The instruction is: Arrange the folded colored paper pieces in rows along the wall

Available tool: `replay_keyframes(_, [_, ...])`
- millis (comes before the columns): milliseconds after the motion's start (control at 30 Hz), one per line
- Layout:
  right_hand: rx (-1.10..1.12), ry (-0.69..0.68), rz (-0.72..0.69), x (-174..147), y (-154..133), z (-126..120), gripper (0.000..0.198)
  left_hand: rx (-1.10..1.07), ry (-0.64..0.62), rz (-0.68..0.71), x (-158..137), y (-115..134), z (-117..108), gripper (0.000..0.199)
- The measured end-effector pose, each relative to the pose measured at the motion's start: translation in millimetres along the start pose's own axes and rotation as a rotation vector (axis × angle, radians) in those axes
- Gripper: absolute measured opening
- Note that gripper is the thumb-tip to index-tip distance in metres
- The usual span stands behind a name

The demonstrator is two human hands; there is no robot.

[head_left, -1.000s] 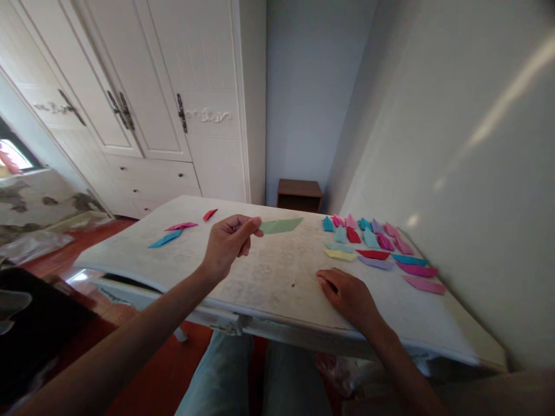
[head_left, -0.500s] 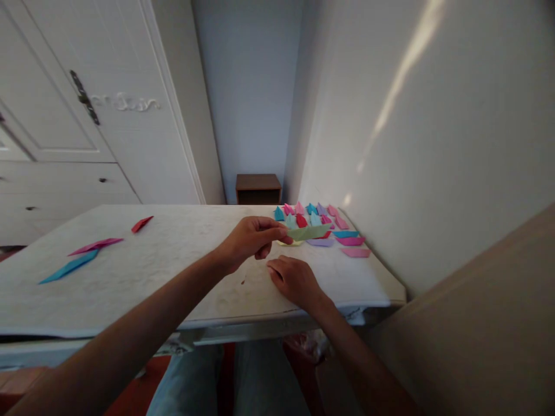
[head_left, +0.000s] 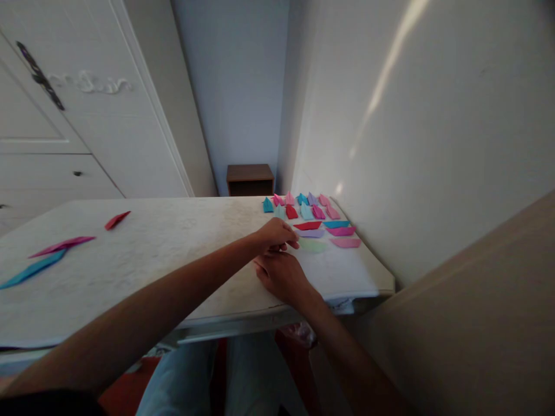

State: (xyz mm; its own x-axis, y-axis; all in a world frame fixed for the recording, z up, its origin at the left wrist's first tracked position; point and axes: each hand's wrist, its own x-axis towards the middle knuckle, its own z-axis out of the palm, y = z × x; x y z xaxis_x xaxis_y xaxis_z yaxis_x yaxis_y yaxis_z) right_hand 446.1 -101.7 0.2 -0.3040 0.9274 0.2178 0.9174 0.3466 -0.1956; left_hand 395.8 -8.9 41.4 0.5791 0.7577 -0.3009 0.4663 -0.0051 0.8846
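Room: white wardrobe doors (head_left: 65,133) stand at the left, a pale wall (head_left: 433,144) runs along the right, and a small brown cabinet (head_left: 250,179) sits in the far corner.
Desk: white desk (head_left: 143,254) with a faintly patterned top, its near edge across the lower middle of the view.
Left hand: the left hand (head_left: 277,234) reaches across from the left, fingers curled downward with the tips at the near end of the green folded paper (head_left: 313,245); whether it pinches the paper or only touches it cannot be told.
Right hand: the right hand (head_left: 281,276) lies just under and touching the left one, palm down on the desk with fingers loosely bent, holding nothing that can be seen.
Green folded paper: a pale green, long pointed piece lying flat on the desk just right of both hands, at the near edge of the coloured group.
Coloured group: folded paper pieces (head_left: 310,216) in red, pink, teal, lilac and light blue lie in rows near the right wall; the far ones are small triangular shapes, the nearer ones long and flat, among them a pink strip (head_left: 346,243) just beside the green one.
Left side of the desk: well apart from the hands lie a red piece (head_left: 116,219), a magenta strip (head_left: 60,245) and a blue strip (head_left: 32,270).
Below: legs in light jeans (head_left: 182,381) under the desk edge.
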Motion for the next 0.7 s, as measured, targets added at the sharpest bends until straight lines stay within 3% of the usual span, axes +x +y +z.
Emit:
replay_keyframes(133, [0.002,-0.003,-0.006,-1,0,-2,0.021,0.140,0.005,0.082,3,-10,-1,0.015])
replay_keyframes(333, [-0.008,-0.043,0.013,-2,-1,-4,0.024,0.578,0.107,0.410,-2,-12,-8,0.024])
replay_keyframes(433, [-0.017,-0.044,0.019,-2,-1,-4,0.026,0.703,0.071,0.533,0,-9,-7,0.034])
replay_keyframes(700, [-0.023,-0.030,0.035,-4,-1,-1,0.028,0.968,-0.008,0.609,19,-3,10,0.042])
